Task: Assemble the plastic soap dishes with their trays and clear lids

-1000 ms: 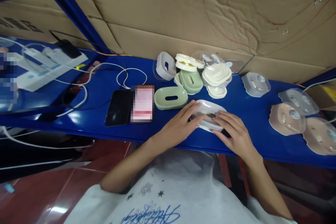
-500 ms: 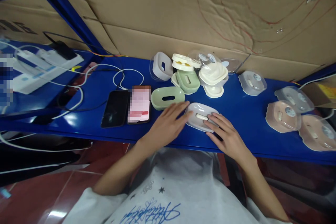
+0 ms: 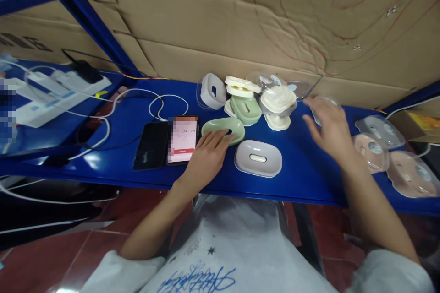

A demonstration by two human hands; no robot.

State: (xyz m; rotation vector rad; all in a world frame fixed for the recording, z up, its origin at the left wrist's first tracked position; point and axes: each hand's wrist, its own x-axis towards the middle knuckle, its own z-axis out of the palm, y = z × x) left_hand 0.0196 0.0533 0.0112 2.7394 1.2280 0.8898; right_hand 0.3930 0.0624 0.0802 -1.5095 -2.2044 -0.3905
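Observation:
My left hand (image 3: pixel 213 150) rests with fingers stretched over the near rim of a green oval soap dish (image 3: pixel 215 124), which has a slot in its bottom. To the right of that hand, a pale grey soap dish (image 3: pixel 268 151) lies untouched near the table's front edge, with a white bar in its slot. Over on the right, my right hand (image 3: pixel 326 128) hovers with thumb and fingers apart, holding nothing I can see. It partly hides a clear-lidded dish (image 3: pixel 330 100) behind it; whether the fingers touch that lid, I cannot tell.
Green, cream and grey dish parts (image 3: pixel 245 110) are piled at the back, with clear lids (image 3: pixel 271 81) beside them. Lidded pink dishes (image 3: pixel 412 176) and a grey one (image 3: pixel 380 130) stand at the right. Two phones (image 3: pixel 150 146) and white cables lie left, near a power strip (image 3: pixel 65 100).
Both hands have left the pale grey dish, which now sits slightly nearer me. My left hand moved left onto the green dish; my right hand moved right and away toward the clear-lidded dish.

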